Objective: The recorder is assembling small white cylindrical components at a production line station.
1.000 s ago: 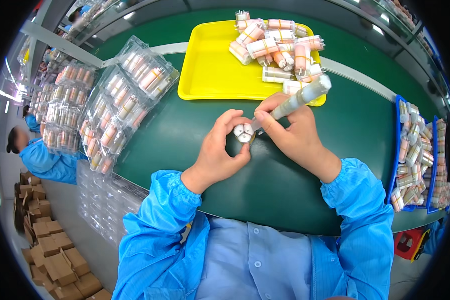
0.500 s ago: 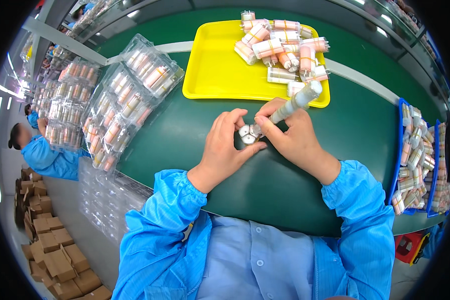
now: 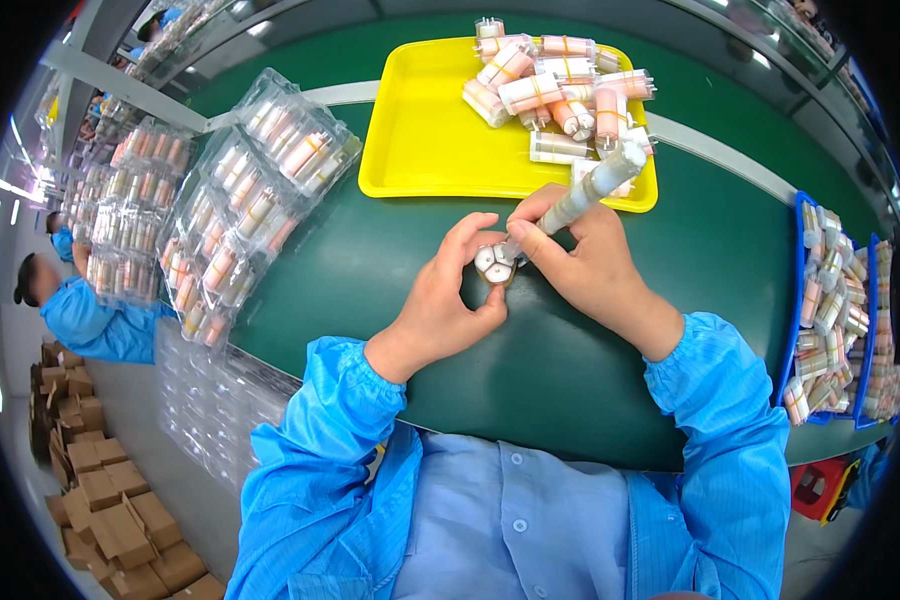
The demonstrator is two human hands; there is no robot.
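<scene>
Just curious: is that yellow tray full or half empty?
Roughly half empty: the yellow tray shows bare bottom on its left, while the banded tubes are heaped toward its right.

Small bundle of 3 white-capped tubes (image 3: 494,264), cap ends facing up, pinched btwn fingers over green table, long pale tube stick (image 3: 592,189) w/ orange band, tilted up-right, lower tip touching bundle, upper end over yellow tray edge
</scene>
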